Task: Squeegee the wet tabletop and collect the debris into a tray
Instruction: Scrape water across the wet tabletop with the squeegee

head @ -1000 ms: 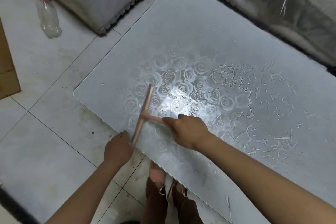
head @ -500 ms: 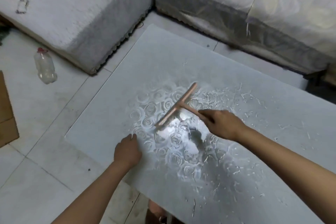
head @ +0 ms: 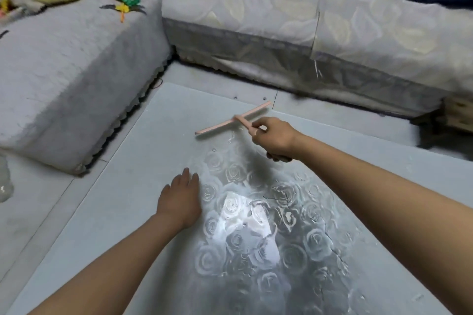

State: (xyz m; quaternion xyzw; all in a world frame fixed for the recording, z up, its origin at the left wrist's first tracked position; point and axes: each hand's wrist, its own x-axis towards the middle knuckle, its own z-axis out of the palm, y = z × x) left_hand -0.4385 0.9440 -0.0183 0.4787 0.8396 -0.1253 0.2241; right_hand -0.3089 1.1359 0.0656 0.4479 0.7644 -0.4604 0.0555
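A pale grey tabletop (head: 122,212) with a rose pattern fills the lower half of the view; its middle is wet and glares under the light. My right hand (head: 273,137) grips the handle of a pink T-shaped squeegee (head: 230,121), whose blade lies across the far part of the table near its back edge. My left hand (head: 180,199) rests flat on the tabletop, fingers straight, at the left edge of the wet patch. No tray is in view.
A grey sofa section (head: 64,79) stands to the left of the table and a patterned sofa (head: 320,33) behind it, both strewn with clutter. A clear plastic bottle (head: 3,181) lies on the tiled floor at far left.
My right hand has carried the squeegee from the near left edge out to the far side of the table. My left hand moved from the table's edge onto its top and flattened. The view tilted upward.
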